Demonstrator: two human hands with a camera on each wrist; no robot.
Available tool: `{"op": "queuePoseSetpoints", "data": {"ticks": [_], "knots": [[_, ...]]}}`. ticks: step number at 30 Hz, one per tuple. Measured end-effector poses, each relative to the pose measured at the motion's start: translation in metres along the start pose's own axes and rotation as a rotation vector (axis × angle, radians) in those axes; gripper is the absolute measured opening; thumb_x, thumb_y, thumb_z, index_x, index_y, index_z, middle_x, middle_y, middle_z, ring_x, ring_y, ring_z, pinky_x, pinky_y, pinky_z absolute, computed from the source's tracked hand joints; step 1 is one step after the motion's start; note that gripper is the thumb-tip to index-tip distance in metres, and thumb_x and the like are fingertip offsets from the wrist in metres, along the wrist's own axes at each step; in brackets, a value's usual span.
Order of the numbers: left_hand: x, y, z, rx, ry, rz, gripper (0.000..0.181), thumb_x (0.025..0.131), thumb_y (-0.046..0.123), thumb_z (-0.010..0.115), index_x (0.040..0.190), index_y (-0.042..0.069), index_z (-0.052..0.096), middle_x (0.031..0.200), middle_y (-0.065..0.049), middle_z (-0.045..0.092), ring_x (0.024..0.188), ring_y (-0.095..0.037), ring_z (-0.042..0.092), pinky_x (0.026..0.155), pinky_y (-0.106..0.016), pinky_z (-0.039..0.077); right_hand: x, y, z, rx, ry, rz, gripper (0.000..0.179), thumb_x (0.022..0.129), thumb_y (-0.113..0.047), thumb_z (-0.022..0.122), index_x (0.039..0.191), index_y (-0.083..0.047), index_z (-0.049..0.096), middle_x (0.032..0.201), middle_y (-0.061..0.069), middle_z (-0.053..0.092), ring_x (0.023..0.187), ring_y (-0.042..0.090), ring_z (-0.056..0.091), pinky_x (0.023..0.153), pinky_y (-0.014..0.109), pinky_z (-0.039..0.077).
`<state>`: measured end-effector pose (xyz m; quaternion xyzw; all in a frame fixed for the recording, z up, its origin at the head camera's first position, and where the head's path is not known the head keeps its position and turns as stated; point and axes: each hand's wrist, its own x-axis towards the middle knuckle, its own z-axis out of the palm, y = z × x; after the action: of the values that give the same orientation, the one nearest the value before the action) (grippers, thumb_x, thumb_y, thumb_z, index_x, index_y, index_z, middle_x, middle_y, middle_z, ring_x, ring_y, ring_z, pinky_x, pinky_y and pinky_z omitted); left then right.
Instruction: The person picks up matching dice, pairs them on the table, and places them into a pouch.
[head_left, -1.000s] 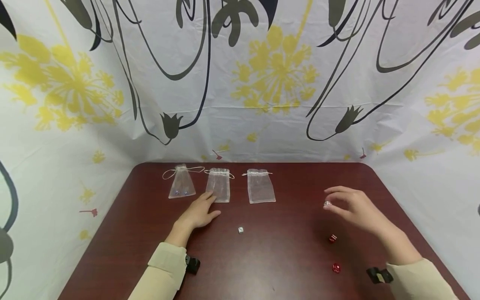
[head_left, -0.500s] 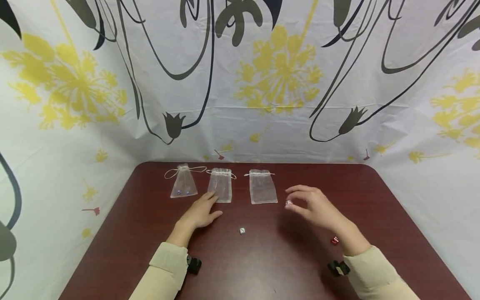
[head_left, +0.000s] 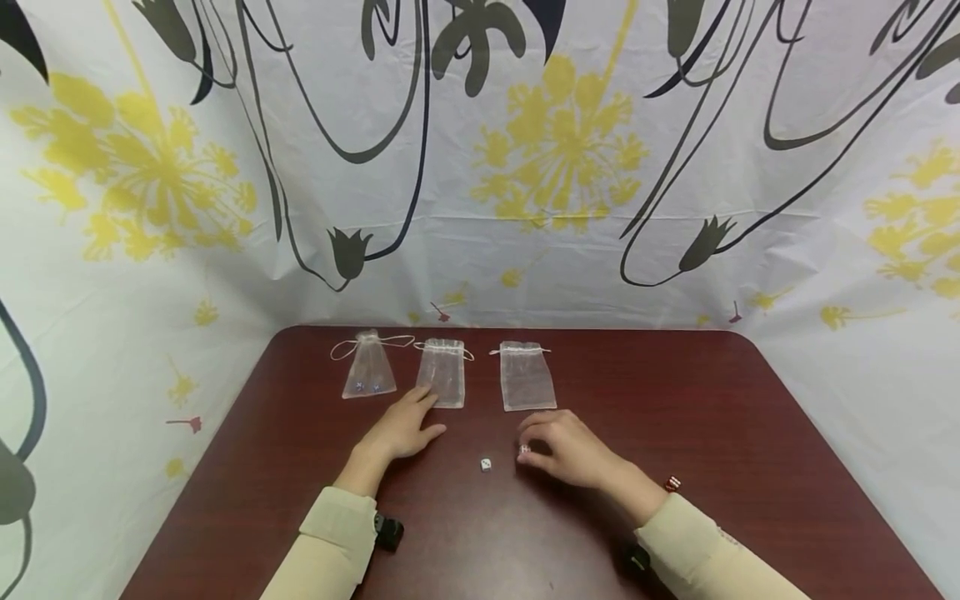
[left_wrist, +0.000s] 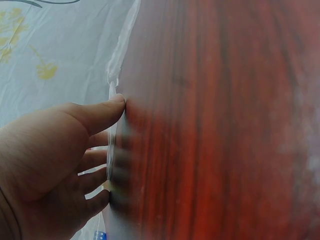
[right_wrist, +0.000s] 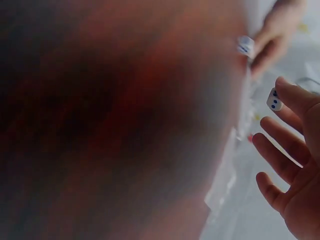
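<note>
My right hand (head_left: 567, 450) pinches a white die (right_wrist: 274, 99) with blue dots between thumb and forefinger, the other fingers spread loosely. It is held in front of the right-hand mesh pouch (head_left: 527, 379). Another white die (head_left: 486, 465) lies on the table between my hands. My left hand (head_left: 397, 427) rests with straight fingers, its fingertips at the lower left corner of the middle mesh pouch (head_left: 444, 377). In the left wrist view, the thumb (left_wrist: 102, 115) touches the tabletop. A third drawstring pouch (head_left: 369, 367), at the left, contains two blue dice (head_left: 367, 387).
A red die (head_left: 672, 483) is on the table beside the right forearm, partly covered by the sleeve. The dark red table (head_left: 750, 433) ends at a patterned cloth (head_left: 450, 192) behind and at the sides.
My right hand has moved left with the white die, from the table's right side to near the loose white die, and lower. The left hand stays at the middle pouch.
</note>
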<state>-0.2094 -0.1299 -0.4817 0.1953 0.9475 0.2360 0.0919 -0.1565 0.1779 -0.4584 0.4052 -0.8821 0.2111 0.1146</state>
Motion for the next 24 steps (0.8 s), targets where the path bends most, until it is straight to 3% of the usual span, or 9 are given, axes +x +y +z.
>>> {"op": "queuePoseSetpoints", "data": {"ticks": [10,19,24], "knots": [[-0.003,0.003,0.002,-0.008,-0.007,-0.003,0.062,0.1,0.034,0.065,0.151,0.003,0.046,0.162,-0.016,0.031,0.15,-0.036,0.026,0.117,-0.054,0.031,-0.011,-0.009,0.015,-0.139,-0.153,0.06,0.017,0.085,-0.028,0.083,0.093,-0.014,0.078,0.107,0.0,0.072,0.099,0.016,0.067,0.087,0.046,0.05],[-0.001,0.002,0.0,0.0,-0.007,0.001,0.062,0.1,0.034,0.064,0.151,0.003,0.045,0.163,-0.016,0.03,0.151,-0.036,0.025,0.117,-0.054,0.03,-0.011,-0.008,0.014,-0.143,-0.158,0.068,0.021,0.086,-0.031,0.082,0.097,-0.014,0.077,0.109,-0.001,0.071,0.102,0.017,0.066,0.087,0.045,0.05],[-0.001,0.002,-0.002,-0.014,-0.011,-0.001,0.063,0.1,0.033,0.065,0.151,0.003,0.045,0.162,-0.017,0.031,0.151,-0.037,0.025,0.117,-0.054,0.029,-0.01,-0.009,0.011,-0.102,-0.111,0.074,0.026,0.086,-0.034,0.081,0.099,-0.013,0.076,0.106,-0.003,0.072,0.1,0.015,0.067,0.089,0.046,0.051]]}}
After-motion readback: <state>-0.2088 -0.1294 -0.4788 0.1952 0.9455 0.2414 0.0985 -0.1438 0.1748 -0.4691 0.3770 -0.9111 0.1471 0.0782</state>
